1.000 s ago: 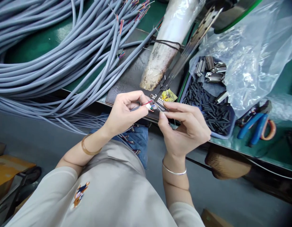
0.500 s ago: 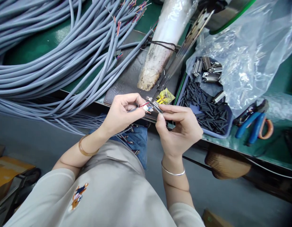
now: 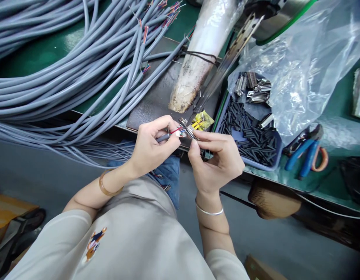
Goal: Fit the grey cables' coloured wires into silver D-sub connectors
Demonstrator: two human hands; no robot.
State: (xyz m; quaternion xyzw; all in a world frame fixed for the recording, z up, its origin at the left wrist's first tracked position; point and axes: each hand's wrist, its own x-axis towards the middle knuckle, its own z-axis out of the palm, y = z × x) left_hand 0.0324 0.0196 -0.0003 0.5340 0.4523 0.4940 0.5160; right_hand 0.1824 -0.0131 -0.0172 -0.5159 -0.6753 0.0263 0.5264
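My left hand (image 3: pixel 156 144) pinches the end of a grey cable (image 3: pixel 163 138), from which thin coloured wires (image 3: pixel 180 131) fan out to the right. Between thumb and fingers my right hand (image 3: pixel 217 159) grips a metal multi-pin connector (image 3: pixel 188 128) by its near end. The wires reach the connector's pin side; whether each one is joined to a pin is too small to tell. Just beyond the connector, the dark tip of a soldering iron (image 3: pixel 194 111) comes down close to it. A yellow crumpled piece (image 3: pixel 205 121) lies right behind.
Bundled grey cables (image 3: pixel 80 85) cover the left of the green bench. A blue tray (image 3: pixel 277 155) holds black tubes (image 3: pixel 252 136) and spare connectors (image 3: pixel 257 91). Blue-handled cutters (image 3: pixel 309 151) lie to its right. A plastic-wrapped white roll (image 3: pixel 197 54) stands over the dark plate (image 3: pixel 144 105).
My right hand has shifted slightly left with the connector, and more of the grey cable shows at my left fingers. The view has moved a little; both grips stay the same.
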